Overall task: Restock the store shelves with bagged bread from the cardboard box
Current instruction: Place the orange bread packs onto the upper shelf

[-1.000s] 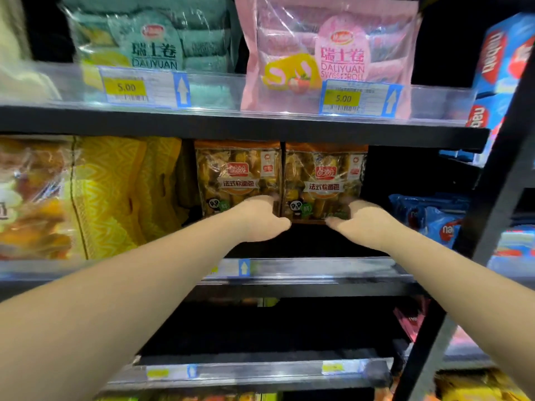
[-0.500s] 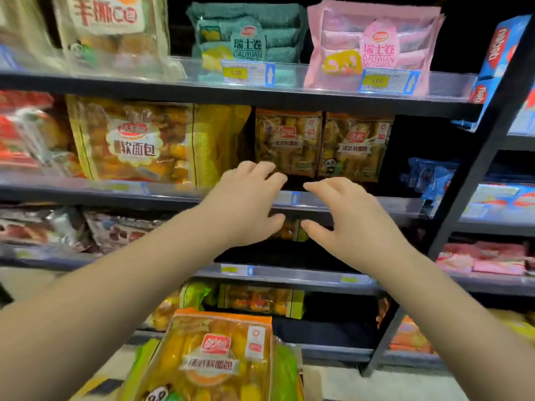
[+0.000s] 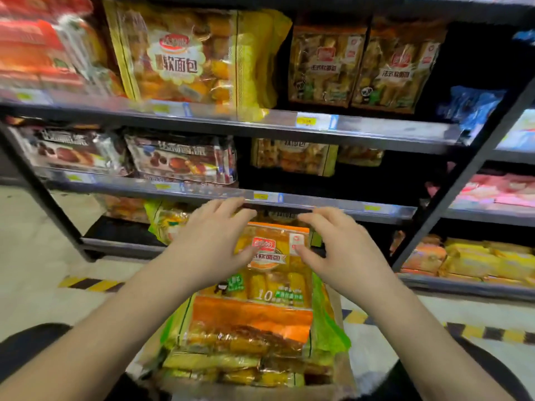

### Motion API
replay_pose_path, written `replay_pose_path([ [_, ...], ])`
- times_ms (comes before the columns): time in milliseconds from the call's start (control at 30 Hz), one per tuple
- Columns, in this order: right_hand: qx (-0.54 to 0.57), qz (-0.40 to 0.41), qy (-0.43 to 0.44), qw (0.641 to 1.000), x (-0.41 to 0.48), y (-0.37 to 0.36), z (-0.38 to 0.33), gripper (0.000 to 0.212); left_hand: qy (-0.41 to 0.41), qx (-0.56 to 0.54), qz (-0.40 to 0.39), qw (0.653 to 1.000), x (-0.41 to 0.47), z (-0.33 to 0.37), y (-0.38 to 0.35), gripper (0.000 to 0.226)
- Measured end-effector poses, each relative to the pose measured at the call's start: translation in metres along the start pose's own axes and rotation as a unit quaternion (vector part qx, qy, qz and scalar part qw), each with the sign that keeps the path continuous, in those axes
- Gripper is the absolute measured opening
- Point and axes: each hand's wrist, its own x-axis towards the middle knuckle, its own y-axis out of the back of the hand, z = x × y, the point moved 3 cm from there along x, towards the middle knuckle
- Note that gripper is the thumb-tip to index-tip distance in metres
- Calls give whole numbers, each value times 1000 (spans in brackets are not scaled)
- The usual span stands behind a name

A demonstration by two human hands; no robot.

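Observation:
An orange-and-yellow bag of bread (image 3: pixel 272 273) lies on top of several more bags in the cardboard box (image 3: pixel 346 380) below me. My left hand (image 3: pixel 211 244) hovers over the bag's upper left, fingers spread, thumb near its label. My right hand (image 3: pixel 338 247) hovers over its upper right, fingers spread too. Neither hand has closed on the bag. Two matching bags (image 3: pixel 362 65) stand side by side on the upper shelf (image 3: pixel 376 131).
Dark metal shelving holds a big yellow bread bag (image 3: pixel 188 56), dark chocolate-bread bags (image 3: pixel 179 160) and other packs. A slanted black upright (image 3: pixel 463 175) divides the right bay. The floor has yellow-and-black striped tape (image 3: pixel 89 283). Dark space lies right of the two shelved bags.
Both hands drew back from the two bags on the upper shelf and came down over the box. The view tilted downward, and the box's top bag is now under my hands.

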Motion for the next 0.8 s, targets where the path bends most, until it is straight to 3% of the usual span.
replay_pose_path([
  [467, -1, -38, 7, 999, -10, -40, 0, 49, 38, -122, -24, 992, -9, -30, -57, 66],
  [800, 50, -99, -30, 993, -22, -55, 8, 51, 161, -295, -134, 932, -8, -43, -82, 90],
])
